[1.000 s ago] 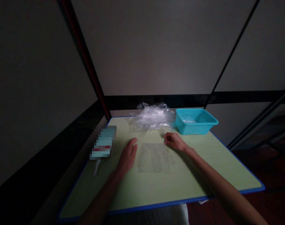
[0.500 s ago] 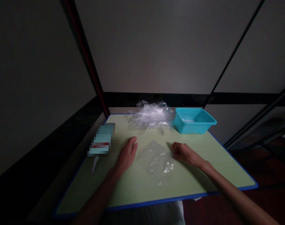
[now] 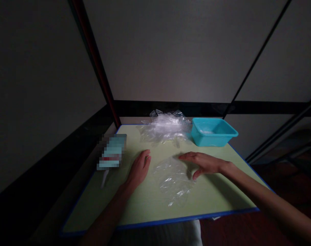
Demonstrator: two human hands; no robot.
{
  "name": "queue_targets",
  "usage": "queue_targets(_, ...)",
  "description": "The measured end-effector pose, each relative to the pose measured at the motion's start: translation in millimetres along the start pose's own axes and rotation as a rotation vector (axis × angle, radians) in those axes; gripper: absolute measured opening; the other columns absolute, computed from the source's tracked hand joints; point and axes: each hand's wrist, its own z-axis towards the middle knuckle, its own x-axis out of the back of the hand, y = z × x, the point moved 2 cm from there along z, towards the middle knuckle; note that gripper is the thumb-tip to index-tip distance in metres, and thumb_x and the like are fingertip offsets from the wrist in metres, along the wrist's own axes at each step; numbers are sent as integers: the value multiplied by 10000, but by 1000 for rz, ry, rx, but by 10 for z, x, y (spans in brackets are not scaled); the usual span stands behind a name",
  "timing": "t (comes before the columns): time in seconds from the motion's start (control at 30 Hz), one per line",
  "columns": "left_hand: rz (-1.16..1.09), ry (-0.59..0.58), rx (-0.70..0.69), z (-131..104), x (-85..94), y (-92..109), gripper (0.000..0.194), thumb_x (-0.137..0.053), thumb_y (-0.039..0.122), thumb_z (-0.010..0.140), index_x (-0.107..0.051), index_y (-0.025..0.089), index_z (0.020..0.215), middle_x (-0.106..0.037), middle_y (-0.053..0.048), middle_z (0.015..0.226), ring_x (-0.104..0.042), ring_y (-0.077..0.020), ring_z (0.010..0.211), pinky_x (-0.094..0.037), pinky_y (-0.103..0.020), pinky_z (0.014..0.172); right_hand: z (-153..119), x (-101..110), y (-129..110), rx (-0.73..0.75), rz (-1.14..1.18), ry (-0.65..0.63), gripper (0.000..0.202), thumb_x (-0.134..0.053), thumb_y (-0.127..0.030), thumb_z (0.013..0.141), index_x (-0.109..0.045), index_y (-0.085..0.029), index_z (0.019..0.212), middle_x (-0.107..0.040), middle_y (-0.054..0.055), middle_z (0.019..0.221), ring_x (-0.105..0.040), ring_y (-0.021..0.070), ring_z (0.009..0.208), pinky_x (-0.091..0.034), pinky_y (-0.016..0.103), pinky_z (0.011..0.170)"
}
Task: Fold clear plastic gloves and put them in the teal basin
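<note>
A clear plastic bag (image 3: 172,179) lies flat and wrinkled on the table in front of me. My right hand (image 3: 202,162) is at its right side, fingers stretched out and thumb apart, with the fingertips at the bag's far right edge. Whether they press on the film I cannot tell. To the left of the bag, my left hand (image 3: 140,165) rests on its side, holding nothing, thumb a little away from the fingers. Farther back lies a loose heap of clear plastic bags (image 3: 167,126).
A turquoise plastic basket (image 3: 213,138) stands at the back right, with something pale inside. On the left is a blurred-out, box-like object (image 3: 111,153) with a white strip (image 3: 104,178) by it. The pale green table (image 3: 142,208) has a blue edge; wall panels rise behind it.
My right hand has opened from a closed curl and reached left over the bag's edge. The bag has shifted and spread slightly. My left hand has stayed in place.
</note>
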Motion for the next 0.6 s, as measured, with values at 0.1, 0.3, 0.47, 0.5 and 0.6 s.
queue_targets(0.1,3,0,-6,0,2,-5,225,-357,236,827,-490,161,992,-590,-90,987,-560,-173,888,-437,-334,827,132,-10,32,66,-23,-96,926,-726,-397,552,-262,-200,1330,-278,75,1376,-221,239,1260,-198,358,1020)
queue_targets(0.3,13,5,-6,-10,1,-14,230,-357,249,830,-491,159,994,-589,-86,980,-563,-177,876,-439,-328,816,217,-112,200,50,-89,-197,998,-721,-463,521,-219,-199,1343,-226,81,1391,-128,272,1278,-130,411,1028)
queue_targets(0.47,25,12,3,-18,5,-1,233,-355,254,832,-493,157,992,-593,-87,959,-566,-184,867,-443,-329,805,188,-177,268,-8,-86,-215,1014,-711,-469,532,-159,-241,1352,-182,56,1405,-99,297,1280,-91,498,1009)
queue_targets(0.5,28,19,8,-17,7,0,235,-352,255,832,-493,155,992,-592,-90,958,-566,-186,869,-443,-330,805,184,-184,270,-25,-81,-212,1010,-710,-465,537,-155,-248,1352,-179,52,1406,-91,299,1280,-83,508,1006)
queue_targets(0.6,41,44,20,-10,14,-7,236,-348,259,831,-492,152,983,-586,-96,966,-559,-192,894,-431,-337,824,191,-207,279,-62,-64,-187,1023,-712,-465,533,-137,-257,1353,-175,52,1408,-74,306,1281,-68,525,998)
